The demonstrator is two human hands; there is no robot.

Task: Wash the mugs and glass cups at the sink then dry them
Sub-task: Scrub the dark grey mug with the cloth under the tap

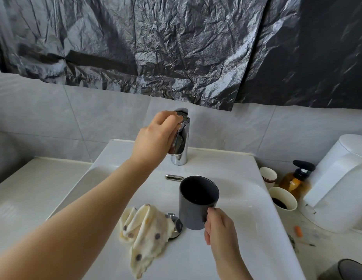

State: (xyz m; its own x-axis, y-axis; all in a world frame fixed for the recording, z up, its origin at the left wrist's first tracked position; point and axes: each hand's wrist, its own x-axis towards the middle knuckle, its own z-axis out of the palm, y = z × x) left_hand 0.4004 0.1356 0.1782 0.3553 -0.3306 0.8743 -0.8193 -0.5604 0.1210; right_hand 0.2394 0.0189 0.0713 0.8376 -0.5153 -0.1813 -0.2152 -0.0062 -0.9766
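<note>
My right hand [220, 227] grips the handle of a dark grey mug [197, 201], held upright over the white sink [246, 211] below the chrome tap [181, 142]. No water runs from the spout. My left hand [155, 136] reaches across the basin, its fingers curled over the tap's lever at the top. A cream cloth with dark dots [143, 233] lies crumpled in the basin beside the chrome drain plug [177, 225].
On the right counter stand a cream mug with dark liquid [283, 199], a second cream cup [268, 175], an amber pump bottle [296, 180] and a white appliance [341, 178]. A dark object [345, 269] sits at the bottom right corner. Black plastic sheeting [176, 47] hangs above.
</note>
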